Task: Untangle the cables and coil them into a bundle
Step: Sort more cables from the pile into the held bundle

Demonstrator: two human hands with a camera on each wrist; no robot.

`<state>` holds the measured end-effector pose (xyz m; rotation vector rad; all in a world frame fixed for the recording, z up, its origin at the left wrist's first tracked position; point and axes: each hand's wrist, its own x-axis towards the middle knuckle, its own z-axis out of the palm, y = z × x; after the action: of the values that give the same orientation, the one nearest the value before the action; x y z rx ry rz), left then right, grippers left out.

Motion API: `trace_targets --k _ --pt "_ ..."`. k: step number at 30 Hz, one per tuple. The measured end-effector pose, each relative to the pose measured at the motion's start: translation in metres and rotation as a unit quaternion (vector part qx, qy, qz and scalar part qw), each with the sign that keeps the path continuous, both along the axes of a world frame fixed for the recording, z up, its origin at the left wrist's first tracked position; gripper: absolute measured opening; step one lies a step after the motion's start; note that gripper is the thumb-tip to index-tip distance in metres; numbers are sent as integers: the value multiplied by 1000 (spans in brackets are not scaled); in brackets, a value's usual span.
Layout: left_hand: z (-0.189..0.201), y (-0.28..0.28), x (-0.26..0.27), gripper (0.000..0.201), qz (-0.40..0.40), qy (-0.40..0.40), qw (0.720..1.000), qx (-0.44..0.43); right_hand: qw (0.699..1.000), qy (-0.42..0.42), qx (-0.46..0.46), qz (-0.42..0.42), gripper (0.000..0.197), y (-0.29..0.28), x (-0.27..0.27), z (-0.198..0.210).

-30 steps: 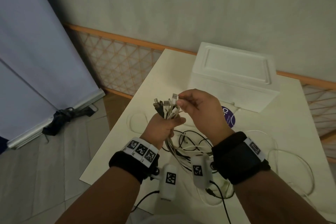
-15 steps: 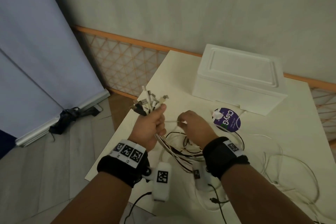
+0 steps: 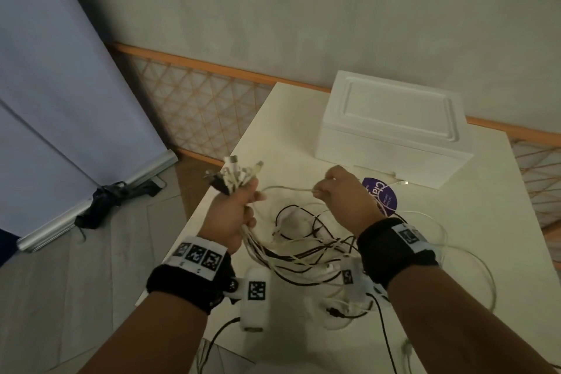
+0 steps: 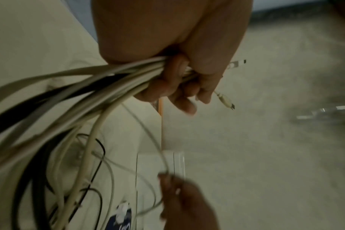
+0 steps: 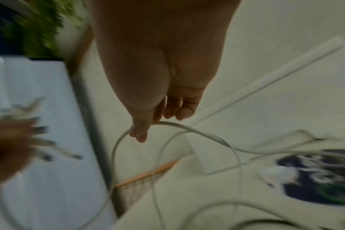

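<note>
Left hand [image 3: 235,216] clenches white and black cables [image 3: 291,255] (plug ends fanned above fist); right hand [image 3: 343,197] pinches one white strand.

The cables [image 3: 291,255] gathered in the left grip [image 3: 233,216] are mostly off-white, with a few black ones threaded through the bunch; their plug ends [image 3: 233,175] above that grip show white, silver and black. The single strand [image 3: 288,188] pinched in the right grip [image 3: 343,200] is pale white. Under both grips the counter [image 3: 455,222] is cream. Beyond the right grip stands a plain white box [image 3: 391,128], and just past its knuckles lies a purple round label [image 3: 384,196] with white lettering. Both wrists wear black bands [image 3: 397,252] carrying white strips printed with black square-patterned markers. Left of the left grip, the backdrop [image 3: 60,100] is pale lavender-blue, and the lattice [image 3: 194,112] is orange.
</note>
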<state>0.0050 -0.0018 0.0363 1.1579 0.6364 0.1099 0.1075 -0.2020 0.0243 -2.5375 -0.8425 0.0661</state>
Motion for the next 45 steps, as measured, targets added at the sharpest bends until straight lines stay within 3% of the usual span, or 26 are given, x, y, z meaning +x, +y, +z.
trace_targets --k 3,7,11,14,16,20,23,25,28,33,36,39,41,43,45 --pt "2 -26 13 10 -26 -2 998 49 997 -41 23 66 23 25 -11 21" --pt "1 -40 23 10 -58 0 992 111 996 -67 -13 65 31 29 -13 33" --pt "2 -28 25 27 -35 27 982 182 997 -2 -7 80 20 21 -12 22" --pt "9 -12 28 21 75 6 994 79 995 44 -80 27 21 0 -4 0" --pt "13 4 25 13 130 -1 991 12 994 76 -73 -16 18 -22 4 -16" --pt "3 24 16 6 156 5 987 -44 987 125 -49 -92 15 -38 14 -25" --pt "-5 19 10 13 102 36 992 -63 974 169 100 -116 16 -28 7 3" --pt "-9 14 6 17 61 55 995 -53 944 202 229 -123 20 -18 -2 30" --pt "-9 4 2 15 6 70 997 -22 913 211 327 -119 20 -9 -15 69" --pt "-5 0 -3 23 -7 65 998 -15 935 72 326 -118 24 -17 -35 116" --pt "-6 2 -8 29 -5 67 998 -5 913 -32 378 -150 23 -32 -44 138" --pt "-6 -1 -13 33 -32 60 997 44 887 -21 444 -122 19 -39 -51 151" --pt "-4 -7 -15 31 -49 40 996 55 921 -23 384 -64 18 -35 -53 148" --pt "0 -14 -18 24 -58 26 997 52 959 -108 262 -23 23 -32 -56 137" --pt "2 -15 -19 21 -46 23 998 31 957 -174 233 -12 31 -31 -58 130"
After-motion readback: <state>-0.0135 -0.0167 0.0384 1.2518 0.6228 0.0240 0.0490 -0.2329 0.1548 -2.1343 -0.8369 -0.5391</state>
